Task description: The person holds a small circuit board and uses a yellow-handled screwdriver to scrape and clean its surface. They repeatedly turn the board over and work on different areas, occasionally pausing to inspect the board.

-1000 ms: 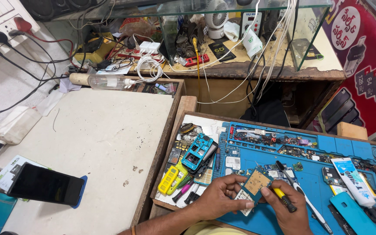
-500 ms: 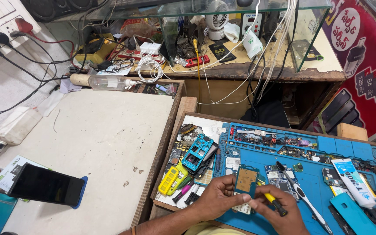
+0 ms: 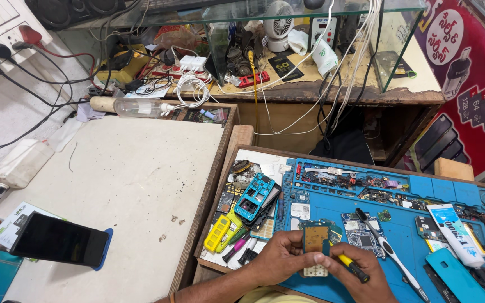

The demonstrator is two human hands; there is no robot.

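My left hand (image 3: 279,258) pinches a small phone circuit board (image 3: 315,238) upright over the blue repair mat (image 3: 399,224). A white keypad piece (image 3: 314,271) lies just under the board. My right hand (image 3: 360,278) grips a yellow-handled screwdriver (image 3: 348,265), its tip at the board's lower right edge. Both hands sit at the mat's front edge, fingers closed on what they hold.
A blue phone frame (image 3: 255,196) and a yellow casing (image 3: 218,234) lie left of the mat. A brush (image 3: 391,253), a white tube (image 3: 454,234) and loose boards rest to the right. A dark phone (image 3: 60,240) sits on the white tabletop; cables and a glass case stand behind.
The board has turned in my left hand from tilted flat to upright, and my right hand has brought the screwdriver in closer to its edge.
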